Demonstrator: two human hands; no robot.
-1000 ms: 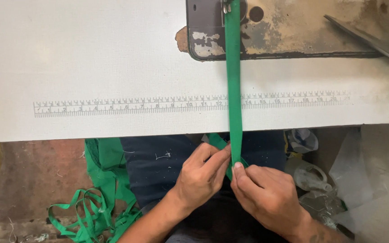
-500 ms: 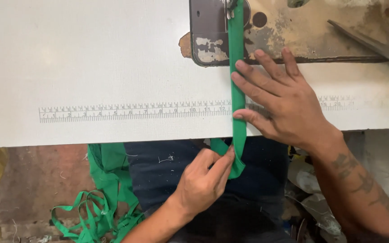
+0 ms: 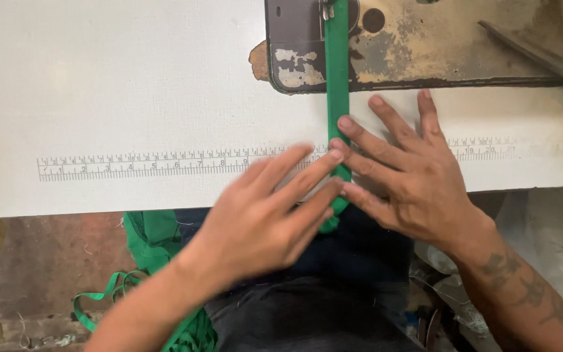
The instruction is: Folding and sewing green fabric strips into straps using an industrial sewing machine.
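A narrow green fabric strip (image 3: 337,72) runs from the worn metal sewing machine bed (image 3: 425,49) down over the white table's front edge. My right hand (image 3: 405,173) lies flat on the table with fingers spread, its fingertips pressing the strip's right side. My left hand (image 3: 268,215), blurred by motion, reaches in from the lower left with fingers extended; its fingertips touch the strip at the table edge. The strip's lower part is hidden behind both hands.
A printed ruler strip (image 3: 164,163) crosses the white table (image 3: 99,78). A pile of green strips (image 3: 158,261) hangs by my dark trousers (image 3: 333,293). A dark metal bar (image 3: 542,55) lies at the top right on the machine bed.
My left hand has risen from below the table edge onto the strip, opening its fingers. My right hand stays flat on the table beside the strip, having slid slightly lower.
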